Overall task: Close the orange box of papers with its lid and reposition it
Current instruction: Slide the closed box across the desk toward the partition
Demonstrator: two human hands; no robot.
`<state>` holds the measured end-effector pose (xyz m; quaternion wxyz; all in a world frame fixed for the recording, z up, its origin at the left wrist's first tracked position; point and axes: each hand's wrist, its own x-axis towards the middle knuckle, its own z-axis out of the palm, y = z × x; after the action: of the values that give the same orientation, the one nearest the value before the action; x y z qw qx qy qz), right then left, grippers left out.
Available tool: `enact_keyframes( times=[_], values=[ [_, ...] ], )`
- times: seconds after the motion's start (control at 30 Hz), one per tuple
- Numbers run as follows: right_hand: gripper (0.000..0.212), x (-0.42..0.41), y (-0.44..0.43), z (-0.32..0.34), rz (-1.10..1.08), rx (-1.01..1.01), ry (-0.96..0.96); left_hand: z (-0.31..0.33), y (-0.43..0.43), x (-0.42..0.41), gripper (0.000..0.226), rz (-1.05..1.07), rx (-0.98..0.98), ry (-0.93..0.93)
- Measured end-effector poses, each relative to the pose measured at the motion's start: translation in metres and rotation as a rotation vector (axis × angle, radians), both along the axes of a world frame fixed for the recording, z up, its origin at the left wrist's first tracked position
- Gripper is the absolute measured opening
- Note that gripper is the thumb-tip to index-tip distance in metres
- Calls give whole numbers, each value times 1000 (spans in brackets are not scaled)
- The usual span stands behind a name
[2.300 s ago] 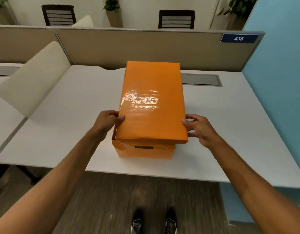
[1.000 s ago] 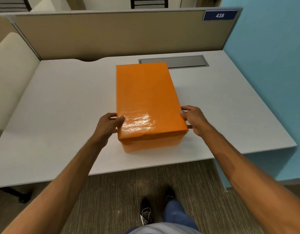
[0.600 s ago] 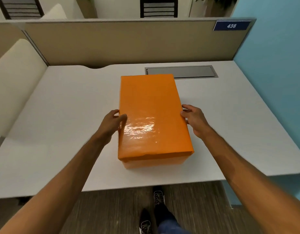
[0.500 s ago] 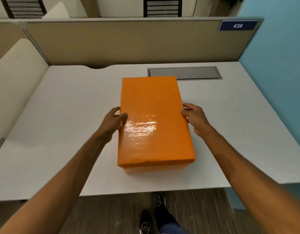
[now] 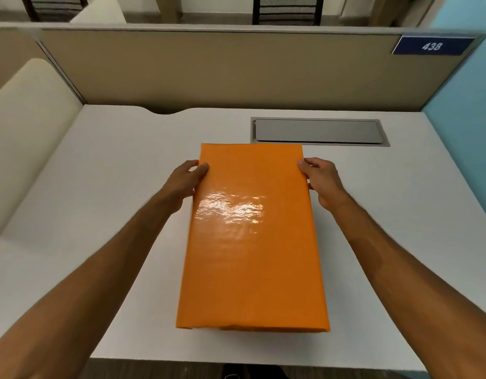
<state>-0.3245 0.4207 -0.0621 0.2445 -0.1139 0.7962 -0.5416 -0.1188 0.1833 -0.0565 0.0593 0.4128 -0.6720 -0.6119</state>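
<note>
Holding the lidded box, hands farther up its sides

Item: orange box (image 5: 252,236), lid (image 5: 250,269) on, lying on the desk (image 5: 105,165). Since half a second ago our left hand (image 5: 183,184) and right hand (image 5: 322,181) have shifted toward its far end, each clasping a long side. Long axis runs away from us, toward the partition (image 5: 222,67).

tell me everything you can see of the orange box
The orange box is a long rectangular box with its lid on, so the top is all that shows; its sides and contents are hidden. The surface looks like glossy, slightly wrinkled wrap, with a glare patch on its far half. It sits flat on the white desk, lengthwise away from the person, its far end just short of the grey cable hatch. The left hand and right hand grip its long edges near the far end.
</note>
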Motion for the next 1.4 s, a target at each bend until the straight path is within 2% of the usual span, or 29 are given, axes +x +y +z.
enact_keyframes(
  times=[0.17, 0.3, 0.43, 0.53, 0.67, 0.83, 0.93, 1.1, 1.4],
  values=[
    [37, -12, -13, 0, -17, 0, -52, -3, -11, -12, 56, 15, 84, -2],
    [29, -15, -16, -5, -63, -6, -64, -10, -12, -11, 53, 56, 60, 29],
    [41, -14, -19, -8, -102, 15, -45, -18, -10, -11, 49, 94, -5, 77],
    [44, -14, -21, -11, -126, 27, -29, -22, -10, -11, 51, 98, -32, 85],
    [37, -12, -24, -15, -145, 71, 4, -23, -12, -9, 53, 78, -31, 86],
    [33, -8, -22, -6, -118, 81, -43, -13, -8, -8, 55, 46, -29, 71],
    [39, 1, -15, -3, -78, 118, -12, -6, -1, -7, 63, 66, -67, 25],
    [50, 26, 6, -7, -31, 134, 88, -3, 18, 17, 62, 27, -61, 52],
    [53, 82, 55, -5, 25, 72, 42, -4, 52, 82, 65, -81, 17, 86]
  ],
)
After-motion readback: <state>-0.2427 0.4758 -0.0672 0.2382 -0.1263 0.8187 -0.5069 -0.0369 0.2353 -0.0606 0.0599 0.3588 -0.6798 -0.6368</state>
